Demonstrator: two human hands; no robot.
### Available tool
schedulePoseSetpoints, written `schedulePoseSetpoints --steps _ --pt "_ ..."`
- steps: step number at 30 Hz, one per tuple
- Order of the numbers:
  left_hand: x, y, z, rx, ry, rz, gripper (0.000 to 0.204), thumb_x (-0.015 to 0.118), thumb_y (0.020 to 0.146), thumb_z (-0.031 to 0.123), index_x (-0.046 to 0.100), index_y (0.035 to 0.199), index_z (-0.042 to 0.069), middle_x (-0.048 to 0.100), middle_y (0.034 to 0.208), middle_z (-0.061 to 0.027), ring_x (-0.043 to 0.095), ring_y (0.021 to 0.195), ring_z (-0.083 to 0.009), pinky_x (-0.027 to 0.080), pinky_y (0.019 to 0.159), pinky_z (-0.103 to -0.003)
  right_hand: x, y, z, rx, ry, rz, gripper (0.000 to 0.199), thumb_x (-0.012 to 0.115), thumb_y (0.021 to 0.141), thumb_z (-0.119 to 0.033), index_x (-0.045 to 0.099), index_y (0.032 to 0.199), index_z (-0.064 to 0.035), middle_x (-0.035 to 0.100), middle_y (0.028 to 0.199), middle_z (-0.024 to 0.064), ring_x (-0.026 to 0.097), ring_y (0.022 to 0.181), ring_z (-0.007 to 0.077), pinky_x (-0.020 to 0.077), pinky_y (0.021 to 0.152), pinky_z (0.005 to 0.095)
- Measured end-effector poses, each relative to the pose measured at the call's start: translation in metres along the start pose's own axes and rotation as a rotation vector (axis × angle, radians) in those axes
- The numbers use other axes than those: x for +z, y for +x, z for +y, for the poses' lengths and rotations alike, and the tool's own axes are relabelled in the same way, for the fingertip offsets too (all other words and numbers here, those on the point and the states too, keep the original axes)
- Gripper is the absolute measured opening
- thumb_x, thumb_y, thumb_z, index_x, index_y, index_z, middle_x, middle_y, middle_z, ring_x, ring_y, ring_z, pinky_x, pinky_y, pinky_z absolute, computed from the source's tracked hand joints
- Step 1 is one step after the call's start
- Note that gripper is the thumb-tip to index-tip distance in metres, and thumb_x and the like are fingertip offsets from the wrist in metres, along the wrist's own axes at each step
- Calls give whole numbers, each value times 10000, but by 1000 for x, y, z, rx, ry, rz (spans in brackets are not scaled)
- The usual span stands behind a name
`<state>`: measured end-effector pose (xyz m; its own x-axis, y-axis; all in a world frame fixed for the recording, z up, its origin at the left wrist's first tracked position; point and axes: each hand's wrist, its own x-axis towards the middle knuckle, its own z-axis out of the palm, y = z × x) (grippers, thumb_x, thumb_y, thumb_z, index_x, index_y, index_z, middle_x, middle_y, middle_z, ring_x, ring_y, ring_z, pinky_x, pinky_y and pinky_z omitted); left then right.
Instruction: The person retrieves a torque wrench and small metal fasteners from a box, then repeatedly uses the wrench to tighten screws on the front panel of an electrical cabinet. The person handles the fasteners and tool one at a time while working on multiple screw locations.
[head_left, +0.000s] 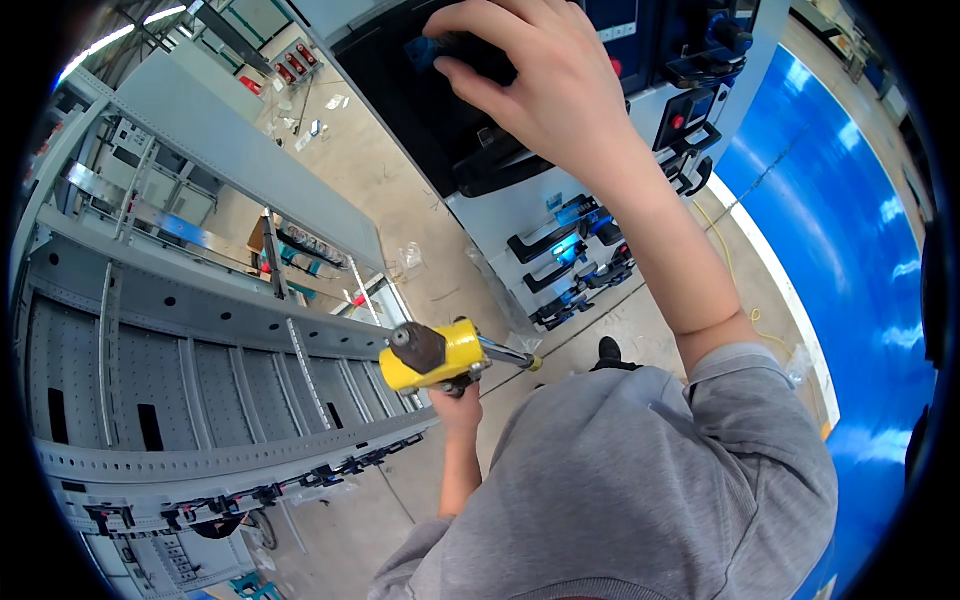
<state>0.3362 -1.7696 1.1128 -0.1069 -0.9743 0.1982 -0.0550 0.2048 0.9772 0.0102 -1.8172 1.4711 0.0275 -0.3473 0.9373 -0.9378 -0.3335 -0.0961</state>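
Note:
My left hand (457, 408) is closed round the underside of a yellow tool with a thick cylindrical head (455, 350), a dark brown block at one end and a silver rod reaching to the right. Its exact kind does not show. At the top, my right hand (545, 75) is raised before a black recessed panel (390, 85) on a light grey cabinet. The thumb and forefinger curve apart, and a small dark blue piece (422, 50) lies close to their tips. Nothing is plainly gripped there; the other fingers are partly out of the picture.
Black handles (545, 245) and switches jut from the cabinet front. On the left stands a large grey perforated metal frame (230, 380). Plastic scraps (410, 257) litter the concrete floor, and a yellow cord (725, 255) runs beside a blue floor area (830, 210) at right.

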Motion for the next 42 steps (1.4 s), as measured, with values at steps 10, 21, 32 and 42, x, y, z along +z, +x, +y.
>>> schedulePoseSetpoints --steps 10,21,32,42 --pt "-25 -26 33 -270 -128 -56 386 615 954 21 478 593 36 478 541 9 455 477 -79 320 446 -263 -12 -66 -18 300 624 240 316 545 826 -48 625 1132 -70 535 912 49 504 839 188 397 764 309" --pt "-83 -63 19 -268 62 -63 403 614 950 53 480 572 23 492 513 15 466 457 -80 347 447 -271 4 -405 -118 2322 1656 248 418 418 851 191 495 1223 18 580 1074 121 633 1024 249 580 894 375" --pt "-50 -80 -3 -283 29 -60 386 672 919 68 450 613 -8 427 542 9 390 552 -45 305 492 -308 -15 -181 -114 1214 1742 29 324 569 982 22 581 1304 65 625 1094 105 641 1014 221 541 970 342" --pt "-39 -83 24 -101 186 -148 364 679 917 35 471 621 -2 520 558 -16 431 515 -69 348 488 -292 14 -101 -152 799 1674 -91 418 590 1054 -141 532 1426 41 707 1089 124 724 1039 258 541 864 300"
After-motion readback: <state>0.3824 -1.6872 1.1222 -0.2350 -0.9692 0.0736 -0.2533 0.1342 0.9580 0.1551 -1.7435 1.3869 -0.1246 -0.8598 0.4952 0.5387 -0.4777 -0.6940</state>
